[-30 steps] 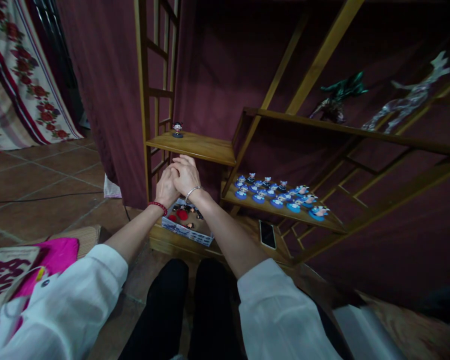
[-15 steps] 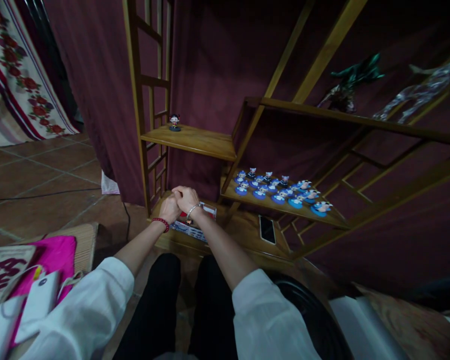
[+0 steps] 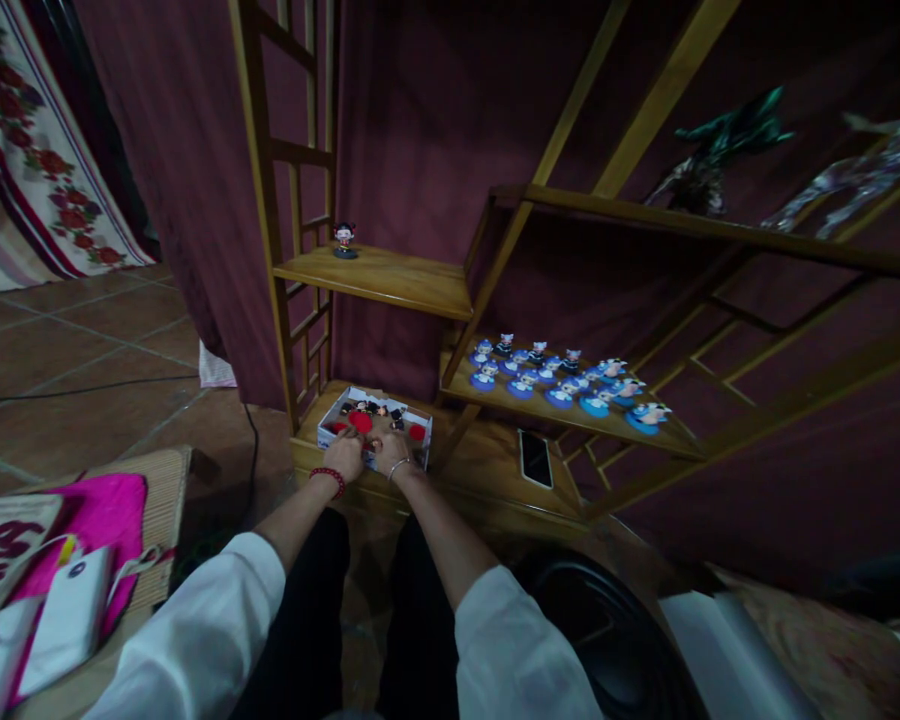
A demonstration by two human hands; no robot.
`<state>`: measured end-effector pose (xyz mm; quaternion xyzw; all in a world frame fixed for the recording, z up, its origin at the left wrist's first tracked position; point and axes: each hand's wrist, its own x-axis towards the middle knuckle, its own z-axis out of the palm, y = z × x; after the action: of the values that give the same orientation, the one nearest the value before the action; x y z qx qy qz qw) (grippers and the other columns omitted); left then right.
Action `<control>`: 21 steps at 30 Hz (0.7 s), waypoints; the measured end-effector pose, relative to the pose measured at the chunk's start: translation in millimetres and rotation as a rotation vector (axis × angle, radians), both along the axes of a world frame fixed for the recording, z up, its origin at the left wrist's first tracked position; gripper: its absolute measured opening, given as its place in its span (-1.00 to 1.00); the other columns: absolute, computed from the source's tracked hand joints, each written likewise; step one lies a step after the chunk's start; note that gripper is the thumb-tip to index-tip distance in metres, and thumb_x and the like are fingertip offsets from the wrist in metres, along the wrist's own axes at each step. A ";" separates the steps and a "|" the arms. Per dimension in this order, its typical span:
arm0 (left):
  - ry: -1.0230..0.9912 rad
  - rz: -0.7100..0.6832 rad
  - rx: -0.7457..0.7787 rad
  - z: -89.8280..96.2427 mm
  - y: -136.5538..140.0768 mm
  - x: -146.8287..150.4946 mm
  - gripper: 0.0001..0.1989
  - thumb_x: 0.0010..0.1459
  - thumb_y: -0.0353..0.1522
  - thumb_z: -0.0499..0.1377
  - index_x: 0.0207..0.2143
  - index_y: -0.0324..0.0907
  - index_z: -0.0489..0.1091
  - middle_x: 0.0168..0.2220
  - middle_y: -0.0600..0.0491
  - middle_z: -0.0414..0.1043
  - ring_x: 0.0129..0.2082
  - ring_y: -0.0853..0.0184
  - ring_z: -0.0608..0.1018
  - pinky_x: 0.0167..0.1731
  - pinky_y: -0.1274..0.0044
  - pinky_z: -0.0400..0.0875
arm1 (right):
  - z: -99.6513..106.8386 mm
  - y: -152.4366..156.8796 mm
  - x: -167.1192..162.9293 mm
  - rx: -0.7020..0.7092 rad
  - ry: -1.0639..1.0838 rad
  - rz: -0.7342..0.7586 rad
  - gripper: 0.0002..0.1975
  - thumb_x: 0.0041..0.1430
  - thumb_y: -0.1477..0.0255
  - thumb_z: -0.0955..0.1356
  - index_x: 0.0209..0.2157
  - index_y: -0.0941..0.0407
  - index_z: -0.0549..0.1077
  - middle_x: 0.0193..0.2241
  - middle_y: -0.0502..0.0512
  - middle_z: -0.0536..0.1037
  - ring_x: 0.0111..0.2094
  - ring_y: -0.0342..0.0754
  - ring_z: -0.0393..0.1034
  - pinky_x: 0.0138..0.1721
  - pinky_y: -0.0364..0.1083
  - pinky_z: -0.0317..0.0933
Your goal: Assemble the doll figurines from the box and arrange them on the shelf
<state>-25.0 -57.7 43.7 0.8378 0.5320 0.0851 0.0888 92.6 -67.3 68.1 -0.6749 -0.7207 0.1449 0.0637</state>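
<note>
A shallow white box (image 3: 328, 437) stands on the bottom shelf and holds several small dark-haired figurines (image 3: 380, 410) and red discs (image 3: 361, 421). My left hand (image 3: 345, 453), with a red bead bracelet, is curled at the front of the box. Close beside it, my right hand (image 3: 392, 452), wearing a silver bracelet, reaches in with bent fingers. Something small and orange-brown shows between the two hands, too small to name. The fingertips of both hands are largely hidden.
One figurine (image 3: 344, 241) stands on the upper left shelf (image 3: 390, 278). Several blue-based figurines (image 3: 560, 392) fill the middle shelf. A phone (image 3: 535, 458) lies on the bottom shelf. A black round stool (image 3: 607, 640) is near my right knee. A woven bench (image 3: 166, 500) with a pink cloth stands left.
Both hands have come down from above the box into its front part and moved slightly apart. The box's figurines and red discs now show. The camera has shifted a little.
</note>
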 end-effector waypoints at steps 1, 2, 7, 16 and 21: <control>0.015 -0.011 -0.006 -2.9 0.2 -0.1 -0.65 -0.04 -0.56 -0.02 -0.16 -0.31 0.36 -0.08 -0.15 0.35 0.01 0.29 0.29 0.05 0.47 0.04 | -3.6 -1.5 2.9 -0.012 -0.007 -0.001 -0.70 0.08 0.55 0.20 -0.18 0.09 0.44 -0.23 0.12 0.51 -0.18 -0.08 0.37 -0.18 -0.18 0.16; 0.021 -0.019 -0.012 -5.6 0.2 -0.3 -0.65 -0.05 -0.56 -0.02 -0.17 -0.32 0.36 -0.09 -0.16 0.35 0.02 0.29 0.28 0.06 0.46 0.01 | -6.9 -2.9 5.5 -0.022 -0.012 0.002 -0.69 0.07 0.55 0.21 -0.16 0.08 0.43 -0.22 0.12 0.51 -0.18 -0.08 0.37 -0.18 -0.18 0.16; 0.079 0.034 0.009 -16.2 -1.6 0.4 -0.66 0.03 -0.51 -0.05 -0.14 -0.29 0.35 -0.11 -0.14 0.36 -0.01 0.22 0.28 0.02 0.39 0.03 | -21.0 -7.5 14.4 -0.060 -0.078 0.034 -0.58 0.04 0.59 0.20 -0.04 0.04 0.33 -0.13 0.08 0.46 -0.09 -0.09 0.30 -0.12 -0.16 0.15; 0.155 0.010 0.079 -21.8 3.1 -0.4 -0.69 0.12 -0.48 -0.13 -0.26 -0.25 0.39 -0.18 -0.14 0.36 -0.14 0.20 0.33 -0.13 0.37 0.10 | -37.4 -10.0 20.3 -0.137 -0.225 0.006 -0.64 0.12 0.56 0.13 -0.18 -0.01 0.42 -0.23 0.12 0.52 -0.20 -0.06 0.40 -0.25 -0.11 0.22; 0.158 -0.018 0.083 -23.1 2.5 3.3 -0.69 0.13 -0.49 -0.13 -0.26 -0.22 0.40 -0.19 -0.13 0.37 -0.16 0.19 0.34 -0.18 0.36 0.10 | -38.7 -8.5 29.3 -0.128 -0.246 0.014 -0.66 0.13 0.52 0.14 -0.18 -0.03 0.43 -0.22 0.08 0.52 -0.18 -0.10 0.39 -0.22 -0.13 0.19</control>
<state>-21.7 -55.3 20.6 0.8495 0.5259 0.0397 0.0123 121.8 -75.8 29.4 -0.6851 -0.7172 0.1070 -0.0694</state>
